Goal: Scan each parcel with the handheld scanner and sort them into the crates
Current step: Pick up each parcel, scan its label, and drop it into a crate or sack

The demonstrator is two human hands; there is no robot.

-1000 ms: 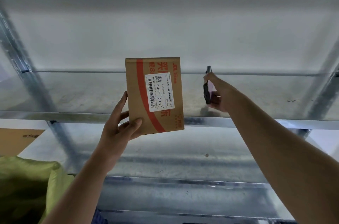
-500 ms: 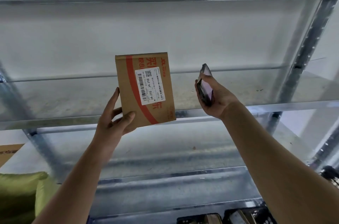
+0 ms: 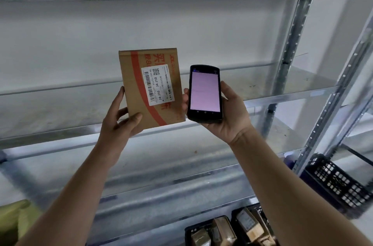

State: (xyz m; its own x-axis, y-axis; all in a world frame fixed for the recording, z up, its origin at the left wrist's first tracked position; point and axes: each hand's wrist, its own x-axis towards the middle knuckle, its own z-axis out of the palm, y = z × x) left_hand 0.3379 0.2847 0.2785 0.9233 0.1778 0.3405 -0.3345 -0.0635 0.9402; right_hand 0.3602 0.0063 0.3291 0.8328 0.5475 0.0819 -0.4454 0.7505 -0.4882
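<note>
My left hand (image 3: 119, 122) holds a flat brown cardboard parcel (image 3: 133, 88) by its lower left corner, thumb on the front. The parcel is upright, with a red stripe and a white barcode label (image 3: 157, 84) facing me. My right hand (image 3: 228, 118) grips the black handheld scanner (image 3: 204, 94) just right of the parcel, its pink screen turned toward me. Both are raised in front of the metal shelving. Black crates (image 3: 228, 231) with several brown parcels sit at the bottom edge.
Galvanised metal shelves (image 3: 282, 94) span the view, with an upright post (image 3: 288, 48) on the right. Another black mesh crate (image 3: 335, 183) stands at the lower right. Something yellow-green (image 3: 14, 217) lies at the lower left.
My right hand has turned the scanner from edge-on, pointed at the label, to screen facing me. The view has shifted right and down, bringing the crates into sight.
</note>
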